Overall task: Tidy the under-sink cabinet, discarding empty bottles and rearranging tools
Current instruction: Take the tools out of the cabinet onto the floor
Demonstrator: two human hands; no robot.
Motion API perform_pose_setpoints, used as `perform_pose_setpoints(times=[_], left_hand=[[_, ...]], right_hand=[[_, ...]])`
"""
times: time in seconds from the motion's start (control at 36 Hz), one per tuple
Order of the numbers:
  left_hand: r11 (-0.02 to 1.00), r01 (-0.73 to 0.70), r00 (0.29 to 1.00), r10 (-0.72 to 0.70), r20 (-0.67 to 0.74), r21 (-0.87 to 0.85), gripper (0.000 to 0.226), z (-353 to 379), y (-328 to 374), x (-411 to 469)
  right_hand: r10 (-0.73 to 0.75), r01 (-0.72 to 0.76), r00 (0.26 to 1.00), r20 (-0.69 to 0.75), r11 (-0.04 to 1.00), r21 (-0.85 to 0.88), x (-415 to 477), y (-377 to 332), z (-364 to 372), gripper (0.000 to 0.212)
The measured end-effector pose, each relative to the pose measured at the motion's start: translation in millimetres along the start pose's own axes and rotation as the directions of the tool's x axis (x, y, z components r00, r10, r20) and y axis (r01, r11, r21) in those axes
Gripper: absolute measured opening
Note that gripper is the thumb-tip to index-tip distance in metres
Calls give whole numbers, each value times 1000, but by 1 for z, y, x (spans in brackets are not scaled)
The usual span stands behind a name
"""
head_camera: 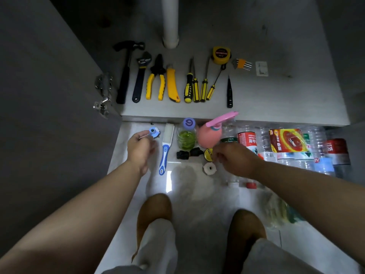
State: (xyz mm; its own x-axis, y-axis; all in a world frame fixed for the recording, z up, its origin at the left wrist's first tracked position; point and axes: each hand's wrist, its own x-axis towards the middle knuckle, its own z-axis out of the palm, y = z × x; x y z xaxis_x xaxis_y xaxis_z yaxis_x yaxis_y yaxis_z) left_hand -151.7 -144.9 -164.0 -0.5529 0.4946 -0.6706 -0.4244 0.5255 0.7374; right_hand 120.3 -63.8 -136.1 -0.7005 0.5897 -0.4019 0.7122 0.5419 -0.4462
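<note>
Two hands reach over the floor in front of the cabinet: the left hand (138, 149) pinches a small blue spool (153, 132) with its fingers, while the right hand (235, 159) curls its fingers at a yellow-and-black tape roll (207, 154); I cannot tell whether it grips it. Plastic bottles (246, 139) lying beside them carry red labels in Chinese characters. Tools (171, 84) line the cabinet floor (276, 95), and the tape measure (221, 54) there reads "2m".

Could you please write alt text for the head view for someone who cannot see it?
A person's left hand and right hand reach over small items on a pale floor before an open cabinet. Tools lie in a row inside; plastic bottles sit along its front.
</note>
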Motion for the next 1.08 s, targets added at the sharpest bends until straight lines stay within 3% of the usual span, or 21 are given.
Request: perform_pose_setpoints(times=[0.06,0.14,0.28,0.44,0.58,0.67,0.75,0.94,1.08], left_hand=[[986,-164,986,164,-4,42,17,4,15,-11],[881,-441,895,446,8,171,20,13,43,-24],[732,-638,770,598,221,240,22,46,95,-30],[662,-681,726,551,412,313,18,107,125,-11],[433,-796,600,462,653,424,21,143,124,7],[243,-844,532,489,692,477,27,152,122,19],[162,-849,511,497,702,503,29,162,123,29],[-46,-834,483,419,769,549,58,201,142,50],[-103,-829,496,319,808,550,73,234,151,64]], right_hand=[[36,-36,999,-22,999,-26,1,6,-20,19],[134,-142,986,-94,987,-78,-1,20,-44,22],[269,-261,912,-309,963,67,0,47,-71,23],[345,-257,817,-463,935,242,30,83,-93,27],[418,-354,819,-392,907,229,70,107,-118,48],[412,-369,823,-392,911,184,94,110,-131,68],[387,-369,845,-370,921,120,118,110,-137,76],[351,-367,902,-250,930,-16,138,109,-137,76],[275,-337,845,-459,940,-58,110,116,-120,54]])
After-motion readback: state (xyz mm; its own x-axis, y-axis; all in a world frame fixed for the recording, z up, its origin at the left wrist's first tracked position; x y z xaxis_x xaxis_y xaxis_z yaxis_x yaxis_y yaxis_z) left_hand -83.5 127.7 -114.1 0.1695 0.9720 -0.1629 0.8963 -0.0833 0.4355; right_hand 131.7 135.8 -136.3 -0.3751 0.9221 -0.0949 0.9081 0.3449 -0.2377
